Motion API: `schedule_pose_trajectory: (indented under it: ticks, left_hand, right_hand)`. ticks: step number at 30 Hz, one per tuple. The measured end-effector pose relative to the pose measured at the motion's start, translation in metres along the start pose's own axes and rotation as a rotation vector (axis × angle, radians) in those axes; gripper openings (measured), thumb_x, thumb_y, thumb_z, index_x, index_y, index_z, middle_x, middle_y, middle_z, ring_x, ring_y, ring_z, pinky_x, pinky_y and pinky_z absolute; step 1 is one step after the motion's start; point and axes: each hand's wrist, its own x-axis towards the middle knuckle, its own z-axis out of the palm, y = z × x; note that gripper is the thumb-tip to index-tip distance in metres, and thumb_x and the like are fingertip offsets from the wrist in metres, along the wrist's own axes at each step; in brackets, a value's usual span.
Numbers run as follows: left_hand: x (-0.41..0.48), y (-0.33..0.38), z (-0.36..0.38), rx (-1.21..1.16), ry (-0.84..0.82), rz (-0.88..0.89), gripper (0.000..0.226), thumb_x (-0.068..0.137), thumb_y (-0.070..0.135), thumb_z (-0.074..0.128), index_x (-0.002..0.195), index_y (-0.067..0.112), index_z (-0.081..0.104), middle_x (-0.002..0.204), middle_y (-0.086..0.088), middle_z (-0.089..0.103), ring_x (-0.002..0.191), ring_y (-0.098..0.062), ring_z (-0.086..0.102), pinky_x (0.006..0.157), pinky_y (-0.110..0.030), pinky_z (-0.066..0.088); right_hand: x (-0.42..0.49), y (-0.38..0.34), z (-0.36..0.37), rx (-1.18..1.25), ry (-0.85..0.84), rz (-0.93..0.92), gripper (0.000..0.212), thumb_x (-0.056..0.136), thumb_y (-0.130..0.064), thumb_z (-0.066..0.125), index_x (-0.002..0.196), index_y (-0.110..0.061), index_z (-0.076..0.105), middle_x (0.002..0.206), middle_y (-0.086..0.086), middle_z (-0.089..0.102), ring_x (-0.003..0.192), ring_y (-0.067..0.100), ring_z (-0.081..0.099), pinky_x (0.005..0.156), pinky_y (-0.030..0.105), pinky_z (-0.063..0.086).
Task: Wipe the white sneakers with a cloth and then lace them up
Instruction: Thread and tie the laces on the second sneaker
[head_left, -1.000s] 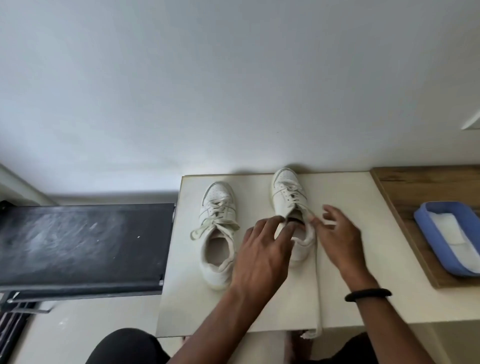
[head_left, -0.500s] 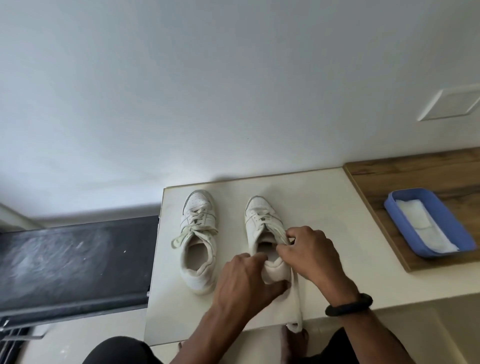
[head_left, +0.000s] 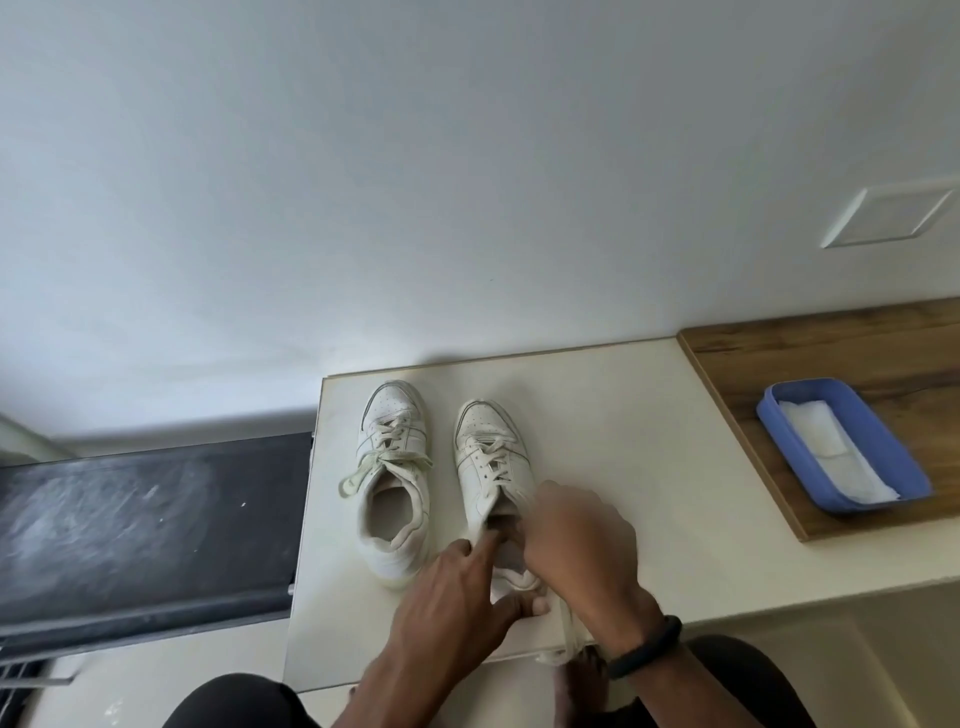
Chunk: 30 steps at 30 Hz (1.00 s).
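Note:
Two white sneakers stand side by side on a cream table (head_left: 613, 415), toes toward the wall. The left sneaker (head_left: 393, 478) has its laces tied in a loose bow. My left hand (head_left: 457, 608) grips the heel of the right sneaker (head_left: 491, 457), its forefinger pointing into the opening. My right hand (head_left: 576, 545) covers the sneaker's collar and holds a lace there. A loose lace end (head_left: 563, 642) hangs over the table's front edge. The white cloth (head_left: 826, 452) lies in a blue tray (head_left: 779, 410) on the right.
The tray rests on a wooden board (head_left: 831, 348) to the table's right. A dark, dusty surface (head_left: 135, 525) sits lower on the left. A white wall (head_left: 467, 182) rises behind the table. My dark-clothed knees show at the bottom.
My left hand has dropped from the sneaker's tongue to its heel. My right hand has moved in from the side onto the collar. The view has shifted right.

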Motion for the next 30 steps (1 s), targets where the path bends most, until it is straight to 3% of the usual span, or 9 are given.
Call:
schedule_pose_trajectory:
  ticks: [5,8,11,14,18,21,24,27,30]
  left_hand:
    - [0.001,0.002,-0.007,-0.01,-0.046,0.049,0.074,0.08,0.08,0.042,0.134,0.03,0.036,0.128,0.002,0.053,0.117,-0.02,0.057,0.096,-0.031,0.045]
    - [0.006,0.005,-0.015,-0.067,0.126,0.083,0.046,0.092,0.043,0.057,0.128,0.022,0.036,0.125,-0.001,0.053,0.109,-0.022,0.06,0.088,-0.026,0.042]
    - [0.029,0.007,-0.017,-0.045,0.288,0.032,0.052,0.092,0.017,0.055,0.14,0.016,0.036,0.13,-0.009,0.055,0.106,-0.03,0.063,0.082,-0.034,0.045]
    - [0.054,0.005,-0.009,0.028,0.259,-0.027,0.053,0.095,0.024,0.056,0.145,0.025,0.038,0.132,-0.01,0.052,0.108,-0.033,0.063,0.08,-0.04,0.05]
    - [0.061,-0.003,0.002,0.055,0.403,0.028,0.047,0.088,0.026,0.069,0.134,0.025,0.059,0.142,-0.006,0.055,0.103,-0.033,0.068,0.072,-0.037,0.054]
    - [0.061,-0.011,0.008,-0.028,0.516,0.145,0.037,0.079,0.02,0.08,0.115,0.019,0.07,0.126,0.001,0.068,0.096,-0.022,0.072,0.069,-0.029,0.054]
    - [0.058,-0.011,0.003,-0.101,0.566,0.211,0.02,0.085,0.03,0.068,0.103,0.02,0.072,0.113,0.008,0.071,0.09,-0.016,0.071,0.065,-0.027,0.054]
    - [0.055,-0.013,0.002,-0.223,0.585,0.2,0.021,0.089,0.036,0.06,0.098,0.021,0.071,0.109,0.012,0.071,0.088,-0.012,0.07,0.065,-0.03,0.057]
    - [0.049,-0.013,-0.003,-0.434,0.62,0.136,0.007,0.09,0.017,0.071,0.093,0.02,0.066,0.101,0.011,0.072,0.092,-0.006,0.07,0.07,-0.022,0.058]
  right_hand:
    - [0.017,-0.005,0.011,-0.006,-0.128,0.032,0.048,0.083,-0.034,0.058,0.126,-0.018,0.046,0.117,0.006,0.065,0.104,0.034,0.066,0.071,0.034,0.044]
    - [0.026,-0.009,0.015,-0.067,-0.101,0.005,0.048,0.081,-0.028,0.061,0.123,-0.014,0.045,0.115,0.008,0.064,0.099,0.032,0.067,0.067,0.033,0.043]
    - [0.03,-0.012,0.019,-0.075,-0.075,0.007,0.048,0.082,-0.033,0.063,0.122,-0.014,0.044,0.112,0.007,0.063,0.097,0.031,0.068,0.066,0.034,0.044]
    - [0.031,-0.012,0.022,-0.107,-0.019,-0.015,0.035,0.087,-0.026,0.054,0.119,-0.014,0.047,0.11,0.007,0.065,0.094,0.03,0.069,0.062,0.032,0.041]
    - [0.03,-0.01,0.02,-0.126,0.0,-0.015,0.026,0.085,-0.019,0.052,0.11,-0.014,0.052,0.104,0.006,0.069,0.093,0.031,0.07,0.061,0.032,0.039]
    - [0.03,-0.01,0.018,-0.138,0.01,-0.012,0.019,0.087,-0.021,0.053,0.105,-0.015,0.052,0.1,0.006,0.07,0.09,0.031,0.07,0.06,0.031,0.037]
    - [0.029,-0.01,0.016,-0.144,0.018,-0.015,0.017,0.088,-0.02,0.053,0.104,-0.016,0.051,0.098,0.006,0.07,0.087,0.03,0.07,0.058,0.031,0.037]
    - [0.028,-0.01,0.016,-0.1,0.026,0.0,0.022,0.087,-0.022,0.055,0.107,-0.016,0.049,0.099,0.005,0.069,0.086,0.03,0.07,0.058,0.03,0.037]
    - [0.025,-0.01,0.017,-0.062,0.062,-0.016,0.029,0.084,-0.022,0.06,0.109,-0.017,0.047,0.105,0.001,0.062,0.084,0.028,0.068,0.057,0.031,0.039]
